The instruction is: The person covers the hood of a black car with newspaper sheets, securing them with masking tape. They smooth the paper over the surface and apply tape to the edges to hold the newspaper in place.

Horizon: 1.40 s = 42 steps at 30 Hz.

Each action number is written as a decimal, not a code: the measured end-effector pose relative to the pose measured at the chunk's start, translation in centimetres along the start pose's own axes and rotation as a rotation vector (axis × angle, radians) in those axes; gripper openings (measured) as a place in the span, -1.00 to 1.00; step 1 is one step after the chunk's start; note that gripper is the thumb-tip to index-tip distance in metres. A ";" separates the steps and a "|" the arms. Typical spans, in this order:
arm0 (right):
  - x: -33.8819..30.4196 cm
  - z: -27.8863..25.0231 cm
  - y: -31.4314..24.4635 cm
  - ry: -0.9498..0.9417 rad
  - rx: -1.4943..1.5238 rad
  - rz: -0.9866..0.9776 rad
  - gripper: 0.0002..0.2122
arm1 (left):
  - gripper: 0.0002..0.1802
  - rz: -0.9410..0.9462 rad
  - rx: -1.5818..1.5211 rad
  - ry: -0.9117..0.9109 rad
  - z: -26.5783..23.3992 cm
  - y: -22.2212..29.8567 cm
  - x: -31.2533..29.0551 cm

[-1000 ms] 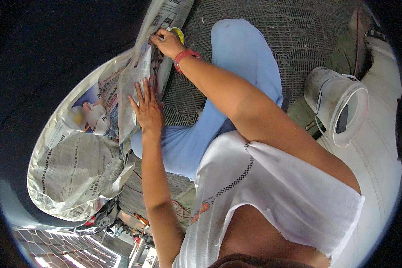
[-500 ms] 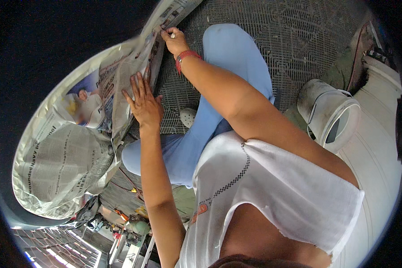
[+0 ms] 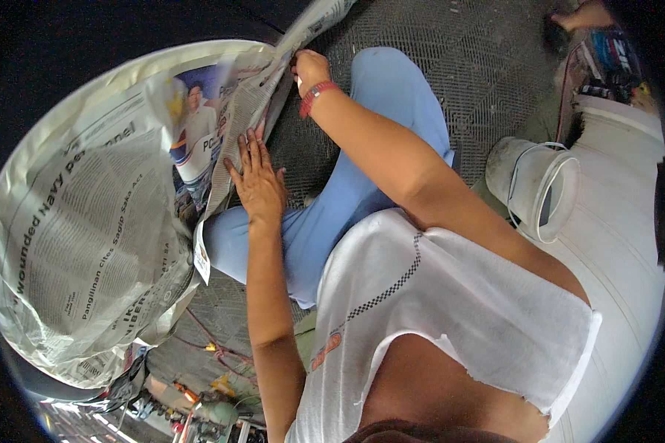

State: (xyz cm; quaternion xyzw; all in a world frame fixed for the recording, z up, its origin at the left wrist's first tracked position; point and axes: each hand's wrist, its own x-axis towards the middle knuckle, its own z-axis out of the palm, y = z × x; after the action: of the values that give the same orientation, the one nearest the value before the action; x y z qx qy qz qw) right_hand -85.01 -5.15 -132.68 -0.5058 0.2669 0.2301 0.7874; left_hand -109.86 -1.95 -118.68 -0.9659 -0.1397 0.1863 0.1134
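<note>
Newspaper sheets (image 3: 103, 229) cover a rounded opening in a dark panel (image 3: 22, 88), with a pale tape-like strip (image 3: 133, 63) along the curved edge. My left hand (image 3: 261, 183) lies flat on the paper's right-hand side, fingers stretched out. Farther up, beside the sheet's folded edge, my right hand (image 3: 312, 70) is closed with its fingers curled. A small white bit shows at those fingers, too small to name. A red band (image 3: 318, 96) circles the right wrist. Near my knee, a loose white paper corner (image 3: 201, 255) hangs from the sheet.
At right, a dirty white bucket (image 3: 532, 184) with a wire handle lies tilted by a large white ribbed container (image 3: 613, 177). My legs (image 3: 395, 111) are folded on dark textured flooring (image 3: 480, 74). A reddish cord (image 3: 222, 347) and tools lie lower left; part of another person shows upper right.
The view has shifted, and the newspaper appears larger and farther left. My right hand remains at the folded edge and my left still presses flat. A white paper corner now hangs by my knee.
</note>
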 end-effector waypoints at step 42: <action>-30.9 -1.6 -8.2 -1.455 -1.254 -0.055 -0.48 | -0.90 -0.608 -1.755 0.629 -2.0 -4.9 -12.5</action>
State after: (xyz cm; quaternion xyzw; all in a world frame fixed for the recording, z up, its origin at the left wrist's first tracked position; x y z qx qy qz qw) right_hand -103.34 -12.64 -107.56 -0.5744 -0.4707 0.5700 0.3517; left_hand -121.35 -1.58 -111.47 -0.6356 -0.4348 -0.2870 -0.5697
